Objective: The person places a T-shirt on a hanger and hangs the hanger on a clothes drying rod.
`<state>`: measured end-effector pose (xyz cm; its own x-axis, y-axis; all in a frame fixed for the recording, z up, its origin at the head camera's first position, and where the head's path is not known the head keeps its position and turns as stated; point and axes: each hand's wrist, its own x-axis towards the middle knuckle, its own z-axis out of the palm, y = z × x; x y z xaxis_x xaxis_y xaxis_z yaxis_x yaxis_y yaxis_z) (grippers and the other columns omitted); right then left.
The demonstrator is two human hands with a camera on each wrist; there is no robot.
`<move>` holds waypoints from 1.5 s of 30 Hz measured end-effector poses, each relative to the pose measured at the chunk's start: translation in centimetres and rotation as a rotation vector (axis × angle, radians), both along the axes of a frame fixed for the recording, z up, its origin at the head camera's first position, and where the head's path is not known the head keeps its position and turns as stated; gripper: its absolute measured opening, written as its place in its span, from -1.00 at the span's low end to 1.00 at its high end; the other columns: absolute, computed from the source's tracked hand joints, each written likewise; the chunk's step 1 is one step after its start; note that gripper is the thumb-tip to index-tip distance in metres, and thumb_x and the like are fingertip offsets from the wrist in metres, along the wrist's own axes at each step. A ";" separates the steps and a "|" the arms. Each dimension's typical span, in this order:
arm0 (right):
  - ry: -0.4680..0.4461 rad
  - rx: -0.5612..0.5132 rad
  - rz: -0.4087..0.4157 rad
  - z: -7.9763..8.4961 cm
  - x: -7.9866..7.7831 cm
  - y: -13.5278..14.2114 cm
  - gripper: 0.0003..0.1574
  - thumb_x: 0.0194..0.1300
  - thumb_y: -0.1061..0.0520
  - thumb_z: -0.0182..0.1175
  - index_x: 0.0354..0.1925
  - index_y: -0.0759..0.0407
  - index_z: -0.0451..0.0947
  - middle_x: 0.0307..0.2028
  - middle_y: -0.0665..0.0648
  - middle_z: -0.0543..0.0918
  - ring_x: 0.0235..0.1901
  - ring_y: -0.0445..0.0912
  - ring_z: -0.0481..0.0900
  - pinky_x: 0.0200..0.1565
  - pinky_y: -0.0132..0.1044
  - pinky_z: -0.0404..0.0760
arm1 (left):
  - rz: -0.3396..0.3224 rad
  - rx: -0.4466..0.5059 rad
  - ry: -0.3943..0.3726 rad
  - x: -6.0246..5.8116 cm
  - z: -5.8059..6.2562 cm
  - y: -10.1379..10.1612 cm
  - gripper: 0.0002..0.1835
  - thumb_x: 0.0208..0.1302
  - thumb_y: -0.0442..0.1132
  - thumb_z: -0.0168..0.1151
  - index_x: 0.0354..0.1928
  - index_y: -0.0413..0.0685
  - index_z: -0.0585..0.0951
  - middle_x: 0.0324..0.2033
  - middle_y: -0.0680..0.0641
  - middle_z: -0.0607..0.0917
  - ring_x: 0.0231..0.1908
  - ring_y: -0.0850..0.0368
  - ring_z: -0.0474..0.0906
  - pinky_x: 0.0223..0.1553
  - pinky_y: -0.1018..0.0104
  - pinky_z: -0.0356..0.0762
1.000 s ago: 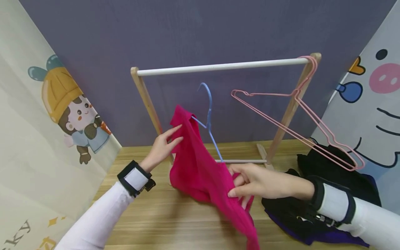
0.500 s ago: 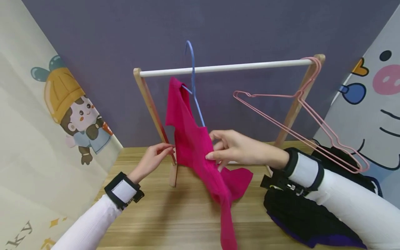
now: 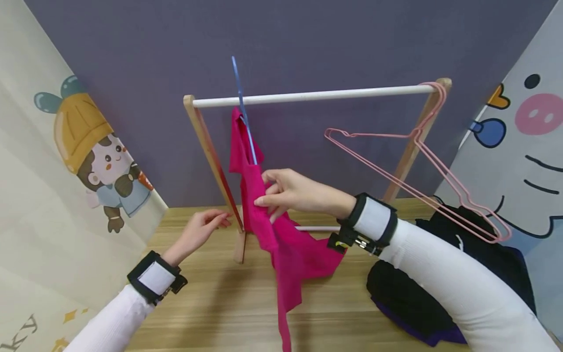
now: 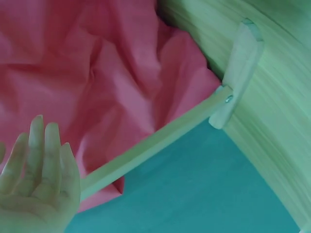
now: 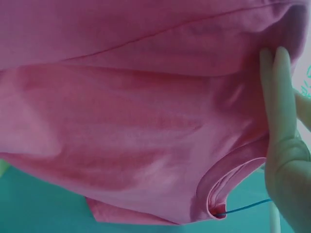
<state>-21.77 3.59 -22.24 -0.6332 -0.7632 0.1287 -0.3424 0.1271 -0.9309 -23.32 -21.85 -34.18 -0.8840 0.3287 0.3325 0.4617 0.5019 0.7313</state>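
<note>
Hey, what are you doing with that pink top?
A person's right hand pinches the bright pink shirt near a shoulder. The shirt is on a blue hanger whose hook sticks up past the white rail; I can't tell if it has caught there. The left hand holds nothing, close to the rack's left post. Pink hangers hang at the rail's right end, above dark clothing.

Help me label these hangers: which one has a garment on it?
The blue hanger, partly inside the magenta shirt that the right hand pinches. The pale-pink hangers, at the right end of the rack, carry no clothing.
</note>
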 end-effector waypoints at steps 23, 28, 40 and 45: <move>-0.105 -0.081 -0.120 -3.7 -1.7 -4.4 -0.74 0.13 0.35 0.09 -0.35 0.31 0.15 -0.59 0.13 0.55 -0.61 -0.02 0.56 -0.43 -0.16 0.63 | -0.020 0.034 -0.066 1.5 -1.4 -2.5 -0.80 0.25 -0.40 -0.04 -0.21 -0.42 0.50 -0.46 -0.25 0.63 -0.48 0.01 0.54 -0.38 0.27 0.58; -0.101 -0.092 -0.120 -4.4 -1.6 -5.1 -0.75 0.12 0.37 0.09 -0.33 0.33 0.17 -0.58 0.14 0.55 -0.63 -0.03 0.56 -0.43 -0.13 0.63 | -0.010 0.028 -0.091 1.7 -1.4 -2.7 -0.80 0.25 -0.38 -0.03 -0.21 -0.40 0.51 -0.45 -0.25 0.63 -0.47 0.01 0.54 -0.38 0.35 0.56; -0.044 -0.110 -0.148 -5.8 -1.1 -5.9 -0.65 0.09 0.32 0.15 -0.17 0.41 0.26 -0.45 0.35 0.61 -0.59 0.02 0.58 -0.43 -0.17 0.64 | -0.017 0.025 -0.117 2.3 -1.1 -3.2 -0.79 0.27 -0.37 -0.07 -0.21 -0.40 0.50 -0.49 -0.22 0.62 -0.52 0.10 0.52 -0.42 0.30 0.57; -0.024 -0.100 -0.165 -5.6 -0.1 -6.3 -0.48 0.08 0.31 0.17 -0.02 0.45 0.22 -0.43 0.36 0.62 -0.57 0.00 0.59 -0.40 -0.20 0.63 | -0.005 0.003 -0.116 2.7 -1.1 -3.6 -0.80 0.27 -0.36 -0.05 -0.22 -0.37 0.51 -0.53 -0.18 0.61 -0.55 0.02 0.51 -0.44 0.21 0.57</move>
